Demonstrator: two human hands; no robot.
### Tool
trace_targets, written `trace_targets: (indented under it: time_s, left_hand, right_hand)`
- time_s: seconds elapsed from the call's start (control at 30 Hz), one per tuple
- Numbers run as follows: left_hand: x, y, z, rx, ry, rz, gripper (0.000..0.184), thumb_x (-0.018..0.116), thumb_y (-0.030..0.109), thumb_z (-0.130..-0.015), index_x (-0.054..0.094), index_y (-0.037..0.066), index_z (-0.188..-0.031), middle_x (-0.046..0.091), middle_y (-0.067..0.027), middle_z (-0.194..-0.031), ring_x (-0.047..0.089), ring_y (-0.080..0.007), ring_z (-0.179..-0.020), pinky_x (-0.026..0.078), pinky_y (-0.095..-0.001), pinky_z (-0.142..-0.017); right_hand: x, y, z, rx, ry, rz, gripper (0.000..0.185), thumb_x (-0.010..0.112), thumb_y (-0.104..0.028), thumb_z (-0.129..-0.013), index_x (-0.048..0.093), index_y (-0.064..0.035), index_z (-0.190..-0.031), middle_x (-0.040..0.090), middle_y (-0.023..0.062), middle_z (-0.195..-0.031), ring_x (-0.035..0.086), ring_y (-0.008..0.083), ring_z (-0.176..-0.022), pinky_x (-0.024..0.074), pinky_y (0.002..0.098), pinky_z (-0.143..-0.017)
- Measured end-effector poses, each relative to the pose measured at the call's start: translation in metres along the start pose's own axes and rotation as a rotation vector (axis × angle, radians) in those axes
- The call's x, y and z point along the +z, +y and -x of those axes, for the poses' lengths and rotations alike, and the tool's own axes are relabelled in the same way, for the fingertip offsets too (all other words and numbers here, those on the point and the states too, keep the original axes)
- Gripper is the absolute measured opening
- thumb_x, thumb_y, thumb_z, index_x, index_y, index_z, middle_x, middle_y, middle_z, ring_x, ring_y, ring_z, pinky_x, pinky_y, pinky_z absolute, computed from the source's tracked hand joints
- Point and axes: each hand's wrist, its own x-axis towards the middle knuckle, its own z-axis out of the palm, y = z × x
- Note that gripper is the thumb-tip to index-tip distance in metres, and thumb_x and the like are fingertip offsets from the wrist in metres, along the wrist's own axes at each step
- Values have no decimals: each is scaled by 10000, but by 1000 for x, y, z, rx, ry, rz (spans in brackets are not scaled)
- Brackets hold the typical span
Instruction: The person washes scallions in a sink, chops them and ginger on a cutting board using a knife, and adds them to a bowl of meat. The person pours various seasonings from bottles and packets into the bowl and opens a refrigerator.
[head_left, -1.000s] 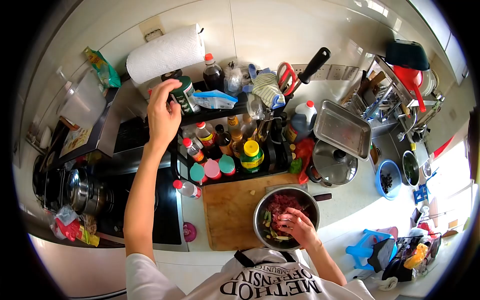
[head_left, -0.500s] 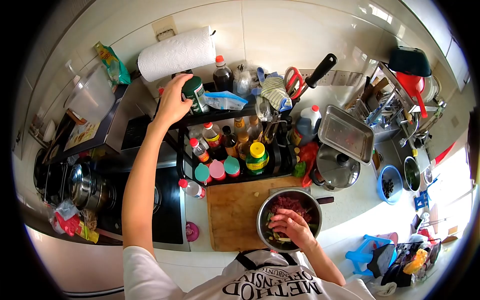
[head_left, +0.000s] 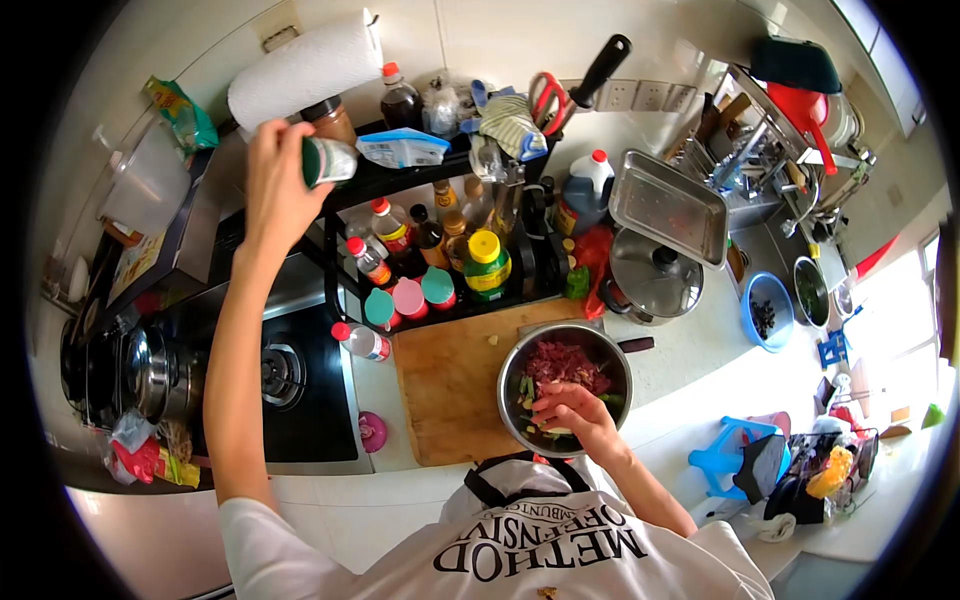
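My left hand (head_left: 278, 185) grips a seasoning jar (head_left: 340, 162) with a dark green cap and a pale label. It holds the jar tilted onto its side, in the air by the left end of the black rack (head_left: 400, 222). Behind it stands a brown-filled jar (head_left: 332, 122) with a dark lid. My right hand (head_left: 580, 415) hovers over a steel bowl (head_left: 507, 400), fingers bent and apart, nothing visible in them. Raw red meat (head_left: 568, 366) and green and pale pieces (head_left: 526, 386) lie in the bowl, partly hidden by this hand.
The bowl stands on a wooden cutting board (head_left: 440, 390). Sauce bottles and several lidded tubs (head_left: 410, 298) fill the rack's lower shelf. A lidded pot (head_left: 655, 280) and metal tray (head_left: 672, 205) are to the right; a gas stove (head_left: 310, 385) is to the left.
My left hand has lifted the green-capped jar off the upper shelf, moved it left and tipped it, uncovering the brown jar. The right hand stays over the bowl. The camera view has shifted.
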Motion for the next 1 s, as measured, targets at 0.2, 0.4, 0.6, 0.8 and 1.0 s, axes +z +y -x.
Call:
trace_targets:
  time_s: [0.2, 0.4, 0.6, 0.8, 1.0]
  left_hand:
    - [-95, 115, 79, 27, -272, 437, 617, 867, 85, -545, 578, 55, -1089, 576, -136, -1110, 559, -343, -1049, 442, -424, -931]
    - [-36, 201, 177, 18, -629, 968, 654, 911, 275, -598, 581, 69, -1125, 554, -130, -1125, 563, -326, -1061, 458, -408, -916]
    - [-21, 227, 197, 129, -922, 1171, 612, 875, 206, -615, 482, 75, -1066, 484, -112, -1076, 494, -311, -1065, 436, -406, -913]
    - [-4, 256, 201, 200, -1069, 1234, 641, 911, 223, -534, 421, 71, -919, 468, -93, -944, 498, -287, -938, 433, -390, -803]
    - [14, 279, 204, 267, -1059, 1258, 733, 960, 271, -416, 414, 69, -861, 483, -99, -898, 499, -288, -897, 426, -386, -780]
  right_hand:
    - [76, -67, -6, -765, 93, 1083, 844, 825, -146, -718, 368, -1, -1413, 498, 201, -1359, 513, 344, -1239, 429, 438, -1031]
    - [62, -47, -1, -517, -19, 1218, 935, 869, -238, -581, 422, 14, -1362, 552, 187, -1173, 581, 380, -1061, 507, 432, -906]
    - [18, -23, 35, -491, -103, 1226, 740, 834, -231, -584, 518, -12, -1216, 531, 178, -1172, 571, 363, -1057, 505, 432, -884]
    - [-3, -18, 53, -433, -172, 1233, 718, 828, -235, -574, 521, -24, -1188, 521, 176, -1189, 545, 370, -1073, 462, 454, -926]
    - [-19, -16, 64, -468, -101, 1259, 719, 837, -213, -511, 515, -12, -1121, 519, 171, -1086, 551, 376, -995, 494, 444, -840]
